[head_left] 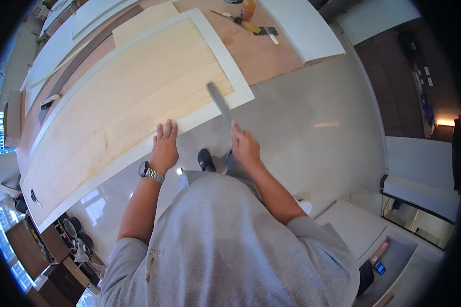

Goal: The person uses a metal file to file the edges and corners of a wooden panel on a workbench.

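Observation:
My right hand (246,147) is closed round the end of a long, flat grey file (219,102), slightly blurred. The file reaches across the white edge of a large panel (243,97) near its right corner. This panel has a pale wood middle and a white border. On the border along its near side lies my left hand (164,148), fingers stretched out flat and holding nothing. A metal watch is on the left wrist. Small dark-handled scissors (35,197) rest at the panel's far left end.
The panel lies on a brown board (235,56). Beyond it are a yellow-handled tool (248,26), a dark scraper (269,31) and an orange bottle (248,9). A white panel (302,25) lies at the upper right. Another scraper (47,104) sits left. Glossy floor (317,123) surrounds my feet.

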Available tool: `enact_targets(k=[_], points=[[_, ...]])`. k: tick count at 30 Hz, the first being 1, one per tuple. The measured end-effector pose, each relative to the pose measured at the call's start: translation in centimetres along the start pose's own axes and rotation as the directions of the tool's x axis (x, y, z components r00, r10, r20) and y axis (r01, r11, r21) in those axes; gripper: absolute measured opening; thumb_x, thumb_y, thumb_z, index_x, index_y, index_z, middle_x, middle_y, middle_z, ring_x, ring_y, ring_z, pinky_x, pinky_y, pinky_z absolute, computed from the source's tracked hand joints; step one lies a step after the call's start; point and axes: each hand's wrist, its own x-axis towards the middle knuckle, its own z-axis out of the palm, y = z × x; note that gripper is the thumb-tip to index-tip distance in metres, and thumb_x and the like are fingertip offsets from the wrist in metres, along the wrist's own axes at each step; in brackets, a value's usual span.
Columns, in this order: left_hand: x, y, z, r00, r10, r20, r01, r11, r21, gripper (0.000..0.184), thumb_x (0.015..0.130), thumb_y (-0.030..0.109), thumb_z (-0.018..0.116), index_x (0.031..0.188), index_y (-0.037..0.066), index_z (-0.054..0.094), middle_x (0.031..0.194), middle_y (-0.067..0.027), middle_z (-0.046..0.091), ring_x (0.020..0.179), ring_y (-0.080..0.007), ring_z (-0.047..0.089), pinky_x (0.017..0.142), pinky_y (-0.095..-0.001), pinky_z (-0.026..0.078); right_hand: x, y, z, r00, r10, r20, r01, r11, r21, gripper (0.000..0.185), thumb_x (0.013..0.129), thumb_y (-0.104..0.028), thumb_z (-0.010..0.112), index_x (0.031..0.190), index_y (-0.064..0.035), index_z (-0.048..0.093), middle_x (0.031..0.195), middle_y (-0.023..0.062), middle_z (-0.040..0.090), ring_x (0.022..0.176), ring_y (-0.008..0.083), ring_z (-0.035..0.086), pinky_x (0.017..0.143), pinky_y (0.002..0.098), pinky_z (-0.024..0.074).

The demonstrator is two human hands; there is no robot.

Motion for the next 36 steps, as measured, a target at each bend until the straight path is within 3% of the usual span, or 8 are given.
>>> enact_targets(k=[5, 8, 14, 20, 26, 29, 35, 36], points=[[0.1, 0.0, -0.1, 1.0, 0.009, 0.013, -0.01, 0.999, 0.045, 0.075, 0.083, -0.008, 0.047, 0.155, 0.003, 0.027, 0.164, -0.018, 0.018, 0.149, -0.0472, 0.018, 0.117, -0.0583, 0.029, 4.9, 0.1, 0.1, 0.989, -0.047, -0.138, 0.043, 0.999, -0.032, 0.043, 0.098, -0.026, 0.059, 0.141, -0.025, 0.056, 0.076, 0.0167, 0.055, 0.068, 0.0381, 0.06, 0.061, 0.0482, 0.0498], [0.0, -0.1, 0.2, 1.0, 0.0, -0.015, -0.001, 1.0, -0.019, 0.075, 0.083, -0.007, 0.047, 0.155, 0.003, 0.028, 0.164, -0.0182, 0.018, 0.149, -0.0472, 0.018, 0.117, -0.058, 0.029, -0.8, -0.4, 0.2, 1.0, -0.027, 0.01, 0.027, 0.999, 0.024, 0.042, 0.098, -0.026, 0.059, 0.14, -0.0247, 0.057, 0.077, 0.0166, 0.056, 0.068, 0.0382, 0.06, 0.061, 0.0486, 0.0492], [-0.1, 0.0, -0.1, 1.0, 0.012, -0.01, -0.012, 1.0, -0.008, 0.075, 0.084, -0.007, 0.047, 0.155, 0.004, 0.028, 0.165, -0.0174, 0.019, 0.149, -0.047, 0.018, 0.116, -0.0581, 0.029, 4.3, -1.7, 0.7, 0.999, 0.001, -0.051, 0.0, 1.0, 0.007, 0.045, 0.098, -0.027, 0.059, 0.142, -0.0266, 0.055, 0.08, 0.0174, 0.056, 0.071, 0.0387, 0.061, 0.064, 0.0479, 0.0505], [-0.2, 0.0, 0.1, 1.0, 0.004, -0.011, -0.003, 1.0, 0.011, 0.075, 0.084, -0.007, 0.047, 0.156, 0.004, 0.027, 0.165, -0.0169, 0.018, 0.149, -0.0461, 0.018, 0.117, -0.0575, 0.028, -0.8, -1.7, 0.6, 0.999, -0.011, 0.053, 0.012, 1.0, -0.003, 0.042, 0.098, -0.027, 0.058, 0.14, -0.0246, 0.057, 0.084, 0.02, 0.058, 0.074, 0.04, 0.062, 0.066, 0.0489, 0.0508], [-0.1, -0.1, -0.2, 1.0, 0.017, 0.013, -0.018, 0.999, 0.027, 0.075, 0.084, -0.006, 0.046, 0.156, 0.004, 0.027, 0.165, -0.0165, 0.018, 0.149, -0.0459, 0.018, 0.117, -0.0574, 0.028, 3.9, -1.7, 0.8, 0.998, -0.015, -0.068, 0.011, 0.998, -0.061, 0.044, 0.098, -0.029, 0.058, 0.142, -0.0256, 0.055, 0.084, 0.0194, 0.058, 0.074, 0.0395, 0.062, 0.065, 0.0492, 0.0514], [-0.1, 0.1, -0.2, 1.0, -0.011, 0.008, 0.011, 1.0, -0.01, 0.076, 0.084, -0.007, 0.047, 0.156, 0.004, 0.027, 0.165, -0.017, 0.018, 0.149, -0.046, 0.018, 0.117, -0.057, 0.028, -1.1, -1.5, 0.5, 0.996, 0.003, 0.09, -0.005, 1.0, 0.018, 0.042, 0.099, -0.028, 0.056, 0.141, -0.0255, 0.056, 0.083, 0.0187, 0.058, 0.074, 0.0393, 0.062, 0.065, 0.0499, 0.0512], [0.0, -0.2, -0.2, 1.0, 0.014, 0.015, -0.015, 0.999, 0.028, 0.078, 0.083, -0.006, 0.048, 0.156, 0.004, 0.025, 0.165, -0.0177, 0.017, 0.149, -0.0465, 0.018, 0.117, -0.0575, 0.029, 4.3, -2.0, 0.8, 0.998, -0.001, -0.065, 0.002, 1.0, 0.019, 0.044, 0.098, -0.026, 0.058, 0.142, -0.0269, 0.056, 0.081, 0.0201, 0.057, 0.074, 0.0401, 0.062, 0.067, 0.0507, 0.0513], [0.0, -0.2, -0.3, 1.0, 0.015, 0.016, -0.016, 0.999, 0.028, 0.077, 0.083, -0.006, 0.048, 0.156, 0.003, 0.026, 0.165, -0.0178, 0.017, 0.149, -0.0467, 0.018, 0.117, -0.0577, 0.029, 3.3, -1.9, 0.6, 1.0, 0.003, -0.025, -0.002, 1.0, 0.017, 0.043, 0.099, -0.028, 0.057, 0.142, -0.0262, 0.055, 0.083, 0.0199, 0.058, 0.074, 0.0405, 0.063, 0.067, 0.0511, 0.0518]])
